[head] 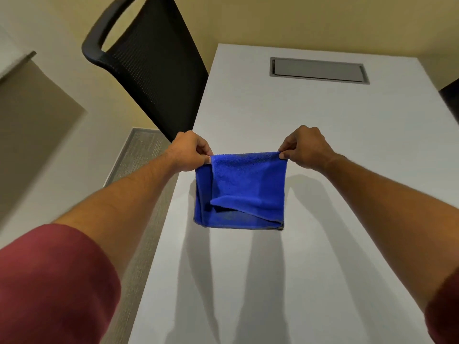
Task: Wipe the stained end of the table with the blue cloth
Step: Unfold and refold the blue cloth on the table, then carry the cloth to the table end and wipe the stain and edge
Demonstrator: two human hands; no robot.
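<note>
blue cloth hangs folded over mid-desk, top corners pinched in left hand at 9 o'clock, right hand at 3 | fingers clamped on cloth | no stain visible | risk: loose inner fold may bunch when wiping

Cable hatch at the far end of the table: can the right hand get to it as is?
Probably yes. Bare table lies between the right hand and the cable hatch, but that hand is pinching a corner of the blue cloth.
</note>
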